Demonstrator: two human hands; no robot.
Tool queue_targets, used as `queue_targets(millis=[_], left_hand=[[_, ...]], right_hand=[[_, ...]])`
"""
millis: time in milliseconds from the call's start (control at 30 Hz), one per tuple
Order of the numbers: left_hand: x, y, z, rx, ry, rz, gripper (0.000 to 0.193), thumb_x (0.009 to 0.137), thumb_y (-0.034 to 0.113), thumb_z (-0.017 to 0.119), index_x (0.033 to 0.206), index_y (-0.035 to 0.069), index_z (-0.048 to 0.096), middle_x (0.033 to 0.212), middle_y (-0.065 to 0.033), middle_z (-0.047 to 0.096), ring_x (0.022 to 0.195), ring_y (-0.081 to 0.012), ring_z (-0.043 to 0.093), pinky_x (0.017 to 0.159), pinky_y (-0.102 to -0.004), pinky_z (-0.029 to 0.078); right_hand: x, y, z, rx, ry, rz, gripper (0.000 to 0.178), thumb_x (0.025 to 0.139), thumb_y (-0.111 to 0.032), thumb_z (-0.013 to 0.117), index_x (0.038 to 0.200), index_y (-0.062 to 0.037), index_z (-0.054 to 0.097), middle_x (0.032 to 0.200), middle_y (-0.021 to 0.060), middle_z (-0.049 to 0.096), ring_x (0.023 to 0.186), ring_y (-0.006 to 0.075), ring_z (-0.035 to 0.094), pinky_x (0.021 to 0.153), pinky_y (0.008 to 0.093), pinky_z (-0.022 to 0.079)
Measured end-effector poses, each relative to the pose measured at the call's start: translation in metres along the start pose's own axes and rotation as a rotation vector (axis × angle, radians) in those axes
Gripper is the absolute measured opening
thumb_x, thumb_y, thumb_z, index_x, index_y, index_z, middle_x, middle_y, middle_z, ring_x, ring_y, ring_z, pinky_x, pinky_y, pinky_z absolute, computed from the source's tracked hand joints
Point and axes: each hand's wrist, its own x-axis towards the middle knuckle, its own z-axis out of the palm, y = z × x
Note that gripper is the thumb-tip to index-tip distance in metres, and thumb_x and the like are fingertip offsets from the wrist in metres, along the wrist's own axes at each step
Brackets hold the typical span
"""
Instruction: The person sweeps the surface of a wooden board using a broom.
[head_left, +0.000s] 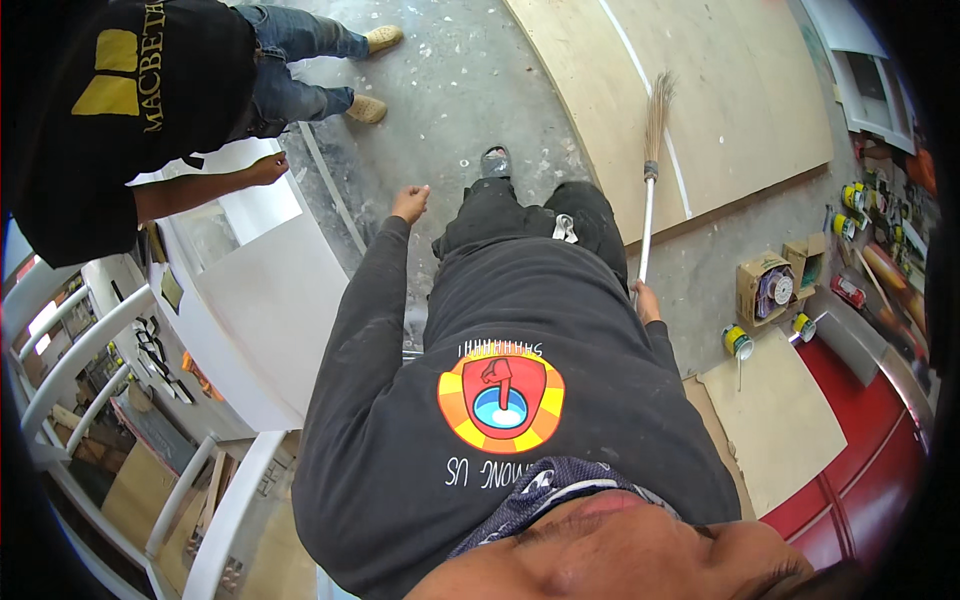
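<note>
Board, front right; broom, handle in the right hand, bristles over the board. Box, right of the broom, rearward of the board; can, just beside the box; sheet, rearward of both. Left hand, between the broom and a co-worker at left. Frame, left rear.

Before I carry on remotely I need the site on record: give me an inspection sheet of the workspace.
Surface: grey concrete floor, pale specks; broad beige wooden panel with a white stripe.
Job's things: long broom, straw-coloured bristles, white pole; bristles overlap the panel in view, contact unclear.
Clutter: round yellow-and-green cans, open brown cardboard box, to the right.
Hands: right hand, fingers closed around the pole; left hand loosely curled, nothing seen in it.
Cables: nothing seen.
Surroundings: co-worker in black shirt and blue jeans, left; white tubular railing, lower left; glossy red panel, lower right.
</note>
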Motion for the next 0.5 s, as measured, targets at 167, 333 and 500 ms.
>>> queue_targets(millis=[167,333,500], left_hand=[[0.006,0.034,-0.012,-0.131,-0.025,0.032,0.031,0.078,0.031,0.058,0.086,0.001,0.055,0.069,-0.0036,0.054,0.054,-0.0106,0.051,0.049,-0.0234,0.04],[0.011,0.029,-0.012,-0.144,-0.046,0.017,0.028,0.078,0.031,0.059,0.087,0.005,0.054,0.069,-0.0018,0.052,0.053,-0.0089,0.049,0.046,-0.0217,0.038],[0.004,0.007,-0.014,-0.156,-0.071,-0.054,0.027,0.078,0.03,0.059,0.088,0.006,0.054,0.069,-0.0019,0.052,0.053,-0.0091,0.05,0.045,-0.0217,0.037]], right_hand=[[-0.001,-0.011,0.024,0.029,0.025,0.01,0.036,0.086,-0.04,0.037,0.092,-0.0059,0.047,0.055,0.0073,0.046,0.04,0.015,0.043,0.036,0.0271,0.035],[-0.002,-0.025,0.032,-0.129,0.026,-0.131,0.038,0.085,-0.039,0.038,0.091,-0.0042,0.05,0.061,0.0086,0.048,0.046,0.0156,0.045,0.042,0.0286,0.036],[-0.002,-0.032,0.037,-0.266,0.058,-0.269,0.042,0.084,-0.036,0.039,0.091,0.0023,0.056,0.087,0.0151,0.057,0.08,0.0231,0.053,0.071,0.0321,0.038]])
